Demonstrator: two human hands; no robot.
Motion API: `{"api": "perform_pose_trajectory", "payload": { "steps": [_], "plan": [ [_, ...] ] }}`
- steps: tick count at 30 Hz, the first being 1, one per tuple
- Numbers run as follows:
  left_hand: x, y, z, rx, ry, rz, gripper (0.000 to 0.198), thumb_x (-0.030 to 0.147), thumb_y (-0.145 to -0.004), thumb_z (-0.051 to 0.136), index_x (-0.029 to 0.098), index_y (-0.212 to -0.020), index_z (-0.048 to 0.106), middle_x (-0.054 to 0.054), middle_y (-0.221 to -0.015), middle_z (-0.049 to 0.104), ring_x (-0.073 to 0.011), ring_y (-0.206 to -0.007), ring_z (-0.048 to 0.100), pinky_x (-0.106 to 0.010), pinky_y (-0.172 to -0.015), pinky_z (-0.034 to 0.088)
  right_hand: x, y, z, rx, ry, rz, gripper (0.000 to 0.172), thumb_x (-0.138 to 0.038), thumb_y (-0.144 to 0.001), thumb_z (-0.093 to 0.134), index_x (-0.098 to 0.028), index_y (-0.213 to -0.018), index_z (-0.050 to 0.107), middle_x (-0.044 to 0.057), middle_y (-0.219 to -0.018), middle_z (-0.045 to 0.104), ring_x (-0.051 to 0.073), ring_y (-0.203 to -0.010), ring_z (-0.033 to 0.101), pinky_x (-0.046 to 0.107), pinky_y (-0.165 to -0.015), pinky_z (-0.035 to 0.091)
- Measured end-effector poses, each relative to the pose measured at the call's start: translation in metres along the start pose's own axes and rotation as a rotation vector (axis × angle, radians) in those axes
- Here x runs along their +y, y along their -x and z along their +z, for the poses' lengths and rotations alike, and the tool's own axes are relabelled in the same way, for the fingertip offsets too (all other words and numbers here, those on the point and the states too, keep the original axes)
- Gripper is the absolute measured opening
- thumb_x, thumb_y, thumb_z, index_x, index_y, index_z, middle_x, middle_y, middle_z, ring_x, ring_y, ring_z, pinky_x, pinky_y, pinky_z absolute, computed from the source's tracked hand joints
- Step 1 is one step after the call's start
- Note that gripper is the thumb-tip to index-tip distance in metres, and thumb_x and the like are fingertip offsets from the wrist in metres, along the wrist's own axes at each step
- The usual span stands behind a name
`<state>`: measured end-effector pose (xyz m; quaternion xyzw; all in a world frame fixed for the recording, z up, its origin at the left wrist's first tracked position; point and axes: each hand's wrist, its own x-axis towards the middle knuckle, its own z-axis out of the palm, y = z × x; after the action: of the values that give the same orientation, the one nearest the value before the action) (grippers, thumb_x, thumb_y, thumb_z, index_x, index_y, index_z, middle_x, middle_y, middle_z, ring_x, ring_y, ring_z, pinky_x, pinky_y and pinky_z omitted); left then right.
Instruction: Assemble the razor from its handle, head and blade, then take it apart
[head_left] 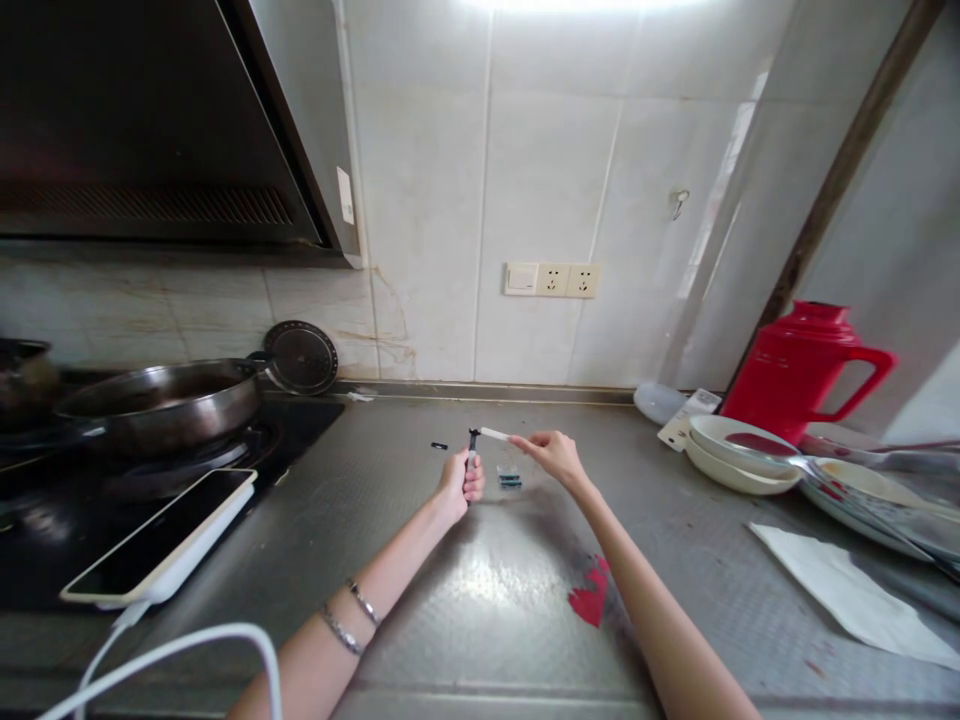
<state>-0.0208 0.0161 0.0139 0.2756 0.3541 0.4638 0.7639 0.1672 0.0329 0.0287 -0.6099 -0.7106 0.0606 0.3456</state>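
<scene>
My left hand is wrapped round a grey-and-black handle that looks like a razor's, held upright with its black top showing above the fist. My right hand pinches one end of a slim white stick. The stick's far end meets or nearly meets the black top; I cannot tell if they touch. A small black bar-shaped piece lies on the counter left of the handle. Between the hands, a little clear case with dark strips rests on the metal surface.
On the left, a phone with a white cable lies by the stove, where a steel pan sits. To the right stand a red thermos, stacked bowls and a white tissue. A red patch marks the counter.
</scene>
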Motion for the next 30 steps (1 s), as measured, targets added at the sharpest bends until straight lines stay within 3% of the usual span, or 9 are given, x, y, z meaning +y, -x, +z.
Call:
{"api": "perform_pose_trajectory", "payload": {
  "steps": [3, 8, 15, 21, 30],
  "plan": [
    [0.003, 0.0, -0.002, 0.015, 0.005, 0.027, 0.038, 0.038, -0.087, 0.03, 0.017, -0.056, 0.036, 0.009, -0.037, 0.02, -0.0029, -0.028, 0.011, -0.017, -0.034, 0.001, 0.008, 0.0, 0.001, 0.014, -0.027, 0.019, 0.063, -0.074, -0.069, 0.039, -0.018, -0.057, 0.066, 0.001, -0.048, 0.054, 0.014, -0.052, 0.049, 0.023, -0.052, 0.027],
    [-0.001, -0.002, 0.001, 0.093, -0.097, -0.05, 0.041, 0.04, -0.089, 0.025, 0.018, -0.056, 0.035, 0.009, -0.036, 0.02, -0.0029, -0.027, 0.012, -0.018, -0.034, 0.0, 0.0, -0.001, 0.011, 0.051, -0.088, -0.061, 0.064, -0.072, -0.071, 0.037, -0.017, -0.057, 0.066, 0.001, -0.046, 0.052, 0.012, -0.05, 0.047, 0.021, -0.049, 0.027],
    [0.004, 0.003, 0.003, 0.077, -0.13, 0.008, 0.042, 0.039, -0.09, 0.025, 0.017, -0.056, 0.034, 0.009, -0.036, 0.02, -0.0027, -0.027, 0.012, -0.018, -0.035, 0.0, 0.019, 0.001, 0.007, 0.045, -0.062, -0.002, 0.064, -0.074, -0.068, 0.041, -0.017, -0.054, 0.065, -0.001, -0.043, 0.048, 0.012, -0.047, 0.045, 0.022, -0.048, 0.027],
    [-0.006, 0.003, 0.009, 0.09, -0.221, -0.055, 0.044, 0.042, -0.09, 0.025, 0.017, -0.056, 0.036, 0.009, -0.036, 0.02, -0.0026, -0.027, 0.012, -0.018, -0.035, 0.0, 0.008, 0.004, 0.013, 0.1, -0.134, -0.068, 0.064, -0.073, -0.07, 0.039, -0.016, -0.058, 0.066, 0.0, -0.046, 0.05, 0.011, -0.05, 0.045, 0.021, -0.048, 0.027],
    [-0.006, 0.002, 0.005, 0.098, -0.182, 0.016, 0.043, 0.046, -0.088, 0.03, 0.018, -0.056, 0.035, 0.01, -0.037, 0.02, -0.0026, -0.028, 0.012, -0.018, -0.035, 0.001, 0.013, 0.007, 0.009, 0.141, -0.147, -0.051, 0.064, -0.073, -0.07, 0.04, -0.016, -0.059, 0.067, 0.0, -0.048, 0.051, 0.012, -0.052, 0.047, 0.021, -0.049, 0.029]
  ]
}}
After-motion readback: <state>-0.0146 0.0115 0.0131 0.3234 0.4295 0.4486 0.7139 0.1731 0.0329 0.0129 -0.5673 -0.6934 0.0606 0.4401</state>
